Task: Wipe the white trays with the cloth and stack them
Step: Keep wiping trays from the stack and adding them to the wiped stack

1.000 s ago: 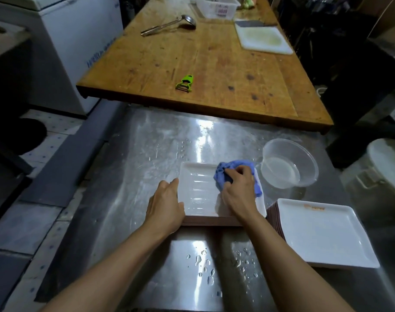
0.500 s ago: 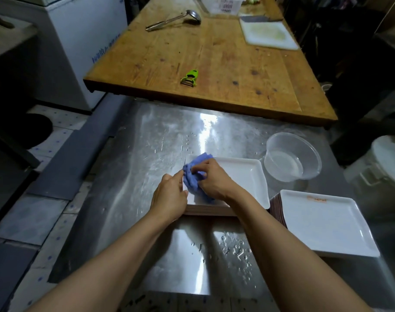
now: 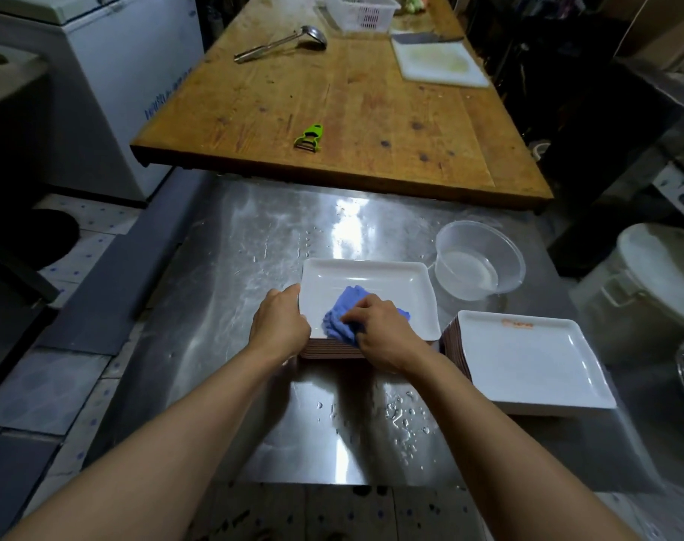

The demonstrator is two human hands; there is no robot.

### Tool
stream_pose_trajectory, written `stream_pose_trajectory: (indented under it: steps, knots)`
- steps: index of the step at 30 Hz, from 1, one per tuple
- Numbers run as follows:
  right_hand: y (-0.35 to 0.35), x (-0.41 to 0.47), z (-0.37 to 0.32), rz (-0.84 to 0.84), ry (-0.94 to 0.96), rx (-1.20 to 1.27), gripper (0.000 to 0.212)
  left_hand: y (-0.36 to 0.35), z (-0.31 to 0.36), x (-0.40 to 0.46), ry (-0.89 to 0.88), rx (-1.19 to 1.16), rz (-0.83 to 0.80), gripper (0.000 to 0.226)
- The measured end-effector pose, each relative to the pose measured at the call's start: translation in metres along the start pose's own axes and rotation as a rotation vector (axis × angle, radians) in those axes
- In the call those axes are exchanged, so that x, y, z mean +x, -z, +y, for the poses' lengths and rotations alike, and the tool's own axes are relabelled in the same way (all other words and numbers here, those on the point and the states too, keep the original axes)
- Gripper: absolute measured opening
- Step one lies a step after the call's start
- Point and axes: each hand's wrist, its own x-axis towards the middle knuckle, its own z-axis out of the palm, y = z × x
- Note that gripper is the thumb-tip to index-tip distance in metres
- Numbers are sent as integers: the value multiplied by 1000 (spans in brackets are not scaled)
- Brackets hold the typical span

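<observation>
A white square tray (image 3: pixel 375 285) lies on top of a low stack on the steel table. My right hand (image 3: pixel 379 331) grips a crumpled blue cloth (image 3: pixel 346 314) and presses it on the tray's near half. My left hand (image 3: pixel 279 326) holds the tray's near-left edge, fingers curled over the rim. A second stack of white trays (image 3: pixel 527 363) stands to the right, its top tray marked with an orange smear near the far edge.
A clear plastic bowl (image 3: pixel 478 263) with a little water stands just right of the wiped tray. Water drops dot the steel table (image 3: pixel 254 244). Behind it is a wooden table (image 3: pixel 332 111) with a green peeler (image 3: pixel 309 138), ladle, basket and cutting board.
My right hand has swept the cloth from the tray's far right to its left edge and now back to the near middle. The left hand stays on the left rim.
</observation>
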Motion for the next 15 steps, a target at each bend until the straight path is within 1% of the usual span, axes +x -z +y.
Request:
stream_pose_trajectory:
  steps: [4, 6, 9, 12, 15]
  knots:
    - [14, -22, 36, 77, -89, -104, 30, -5, 3, -2, -2, 54, 23, 41]
    - [17, -30, 49, 134, -131, -137, 29, -6, 3, -2, 2, 78, 32, 41]
    - [12, -36, 48, 178, -159, -200, 31, -6, 4, -2, -8, 117, 59, 38]
    - [3, -37, 34, 153, -188, -188, 36, -6, 4, -4, -21, 133, 82, 42]
    - [-1, -38, 28, 130, -188, -165, 41, -7, 7, -3, -16, 173, 91, 41]
